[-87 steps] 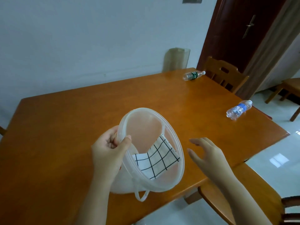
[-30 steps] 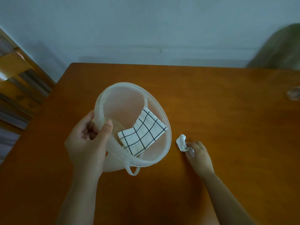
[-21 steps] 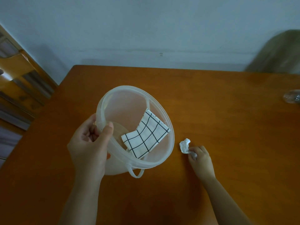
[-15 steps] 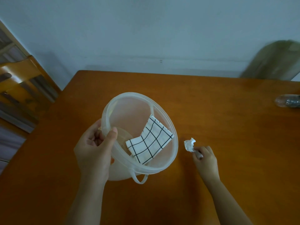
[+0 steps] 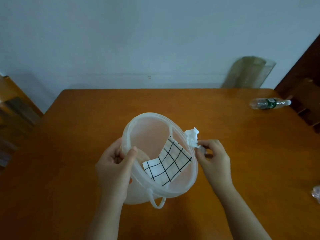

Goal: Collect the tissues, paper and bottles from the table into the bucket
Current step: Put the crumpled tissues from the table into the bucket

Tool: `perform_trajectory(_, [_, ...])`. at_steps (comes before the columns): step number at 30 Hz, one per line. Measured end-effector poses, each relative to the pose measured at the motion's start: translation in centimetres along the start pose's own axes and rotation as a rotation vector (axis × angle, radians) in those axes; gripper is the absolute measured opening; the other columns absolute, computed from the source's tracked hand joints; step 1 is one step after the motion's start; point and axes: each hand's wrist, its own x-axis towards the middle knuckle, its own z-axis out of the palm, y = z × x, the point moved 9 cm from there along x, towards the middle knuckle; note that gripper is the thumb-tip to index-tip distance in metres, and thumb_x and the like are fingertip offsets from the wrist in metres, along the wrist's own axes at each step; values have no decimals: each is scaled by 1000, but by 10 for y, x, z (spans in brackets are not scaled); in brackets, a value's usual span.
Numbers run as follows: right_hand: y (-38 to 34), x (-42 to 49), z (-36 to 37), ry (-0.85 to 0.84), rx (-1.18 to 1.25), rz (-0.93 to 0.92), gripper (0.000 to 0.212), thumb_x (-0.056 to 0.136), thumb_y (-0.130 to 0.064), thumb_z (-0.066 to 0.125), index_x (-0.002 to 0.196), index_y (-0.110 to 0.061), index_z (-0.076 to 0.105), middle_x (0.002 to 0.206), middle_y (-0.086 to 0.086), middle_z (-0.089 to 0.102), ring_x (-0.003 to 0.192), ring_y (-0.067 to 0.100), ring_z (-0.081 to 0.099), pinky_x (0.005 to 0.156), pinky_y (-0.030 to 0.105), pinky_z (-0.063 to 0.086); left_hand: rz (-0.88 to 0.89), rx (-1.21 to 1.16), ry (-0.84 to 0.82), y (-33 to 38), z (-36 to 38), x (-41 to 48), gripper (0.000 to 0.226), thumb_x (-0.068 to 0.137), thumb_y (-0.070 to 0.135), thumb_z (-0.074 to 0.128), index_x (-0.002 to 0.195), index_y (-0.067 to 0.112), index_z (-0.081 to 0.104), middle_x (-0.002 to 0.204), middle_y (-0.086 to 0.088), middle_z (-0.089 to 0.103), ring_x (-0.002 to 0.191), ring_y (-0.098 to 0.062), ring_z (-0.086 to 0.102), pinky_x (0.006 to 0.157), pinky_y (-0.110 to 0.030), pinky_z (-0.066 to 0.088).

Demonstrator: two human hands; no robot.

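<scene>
Orange wooden counter (image 5: 69,153) fills the view. Left hand (image 5: 115,168) grips the tilted translucent bucket (image 5: 149,129) by its rim; checked paper (image 5: 168,161) lies inside. Right hand (image 5: 213,161) fingers (image 5: 200,148) pinch a crumpled tissue (image 5: 191,136) beside the rim. One bottle (image 5: 269,103) lies near the far right edge.

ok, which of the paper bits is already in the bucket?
The grid-patterned sheet: it lies inside the bucket. The crumpled tissue is pinched in the right hand, just outside the rim.
</scene>
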Motion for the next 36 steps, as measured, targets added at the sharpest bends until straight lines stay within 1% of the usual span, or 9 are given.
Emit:
perform_trajectory(4, [-13,-22,15,-100,-72,-13,18,78,-6,63,94,-15,63,89,-7,57,83,9,56,70,17,49,40,6,-120,3,7,-7,7,72,27,68,73,20,65,54,-6,48,51,-20,47,49,-37,45])
perform_trajectory(7, [-13,-39,20,-172,-172,2,22,79,-13,63,101,-19,62,98,-10,57,94,10,56,81,25,50,77,14,-160,10,11,-10,21,72,24,69,65,44,66,59,-12,53,57,-25,53,55,-45,54])
perform_trajectory(11, [-11,-63,-1,-94,-260,42,24,80,-21,63,104,-23,61,99,-16,54,98,3,52,83,18,43,128,6,-251,9,20,-16,32,72,21,70,73,52,67,65,-15,57,60,-24,56,54,-38,53])
perform_trajectory(16, [-3,-99,-39,8,-319,178,26,82,-22,62,107,-21,60,101,-14,53,100,6,50,85,23,41,94,-55,-387,5,34,-29,3,67,31,67,67,29,65,56,-5,44,54,-21,45,52,-36,43])
perform_trajectory(19, [-4,-116,-62,63,-350,216,26,82,-23,61,108,-20,60,101,-9,56,99,8,51,83,22,41,84,-67,-452,2,43,-40,26,68,32,67,75,8,61,57,-14,40,53,-23,42,52,-37,41])
perform_trajectory(23, [-11,-137,-92,137,-385,235,26,82,-23,61,108,-20,60,103,-8,56,101,9,51,84,23,41,93,-84,-498,13,52,-60,4,67,33,68,72,33,67,57,-7,42,52,-19,45,50,-33,43])
perform_trajectory(27, [-15,-166,-127,210,-415,246,28,82,-23,62,110,-20,59,106,-8,56,103,10,51,85,24,43,118,-111,-544,26,63,-88,10,63,38,68,59,41,60,57,-5,45,52,-21,45,50,-34,42])
perform_trajectory(32, [-15,-216,-183,318,-440,303,29,81,-28,63,110,-23,59,108,-10,55,103,9,49,84,25,46,122,-161,-595,35,74,-141,25,63,36,70,85,49,68,53,10,47,50,-16,49,44,-29,44])
perform_trajectory(36, [-22,-271,-233,395,-469,327,27,81,-28,64,107,-22,60,104,-12,53,97,8,49,77,14,36,122,-192,-639,46,76,-197,39,67,30,70,106,27,68,56,9,47,53,-13,48,48,-23,44])
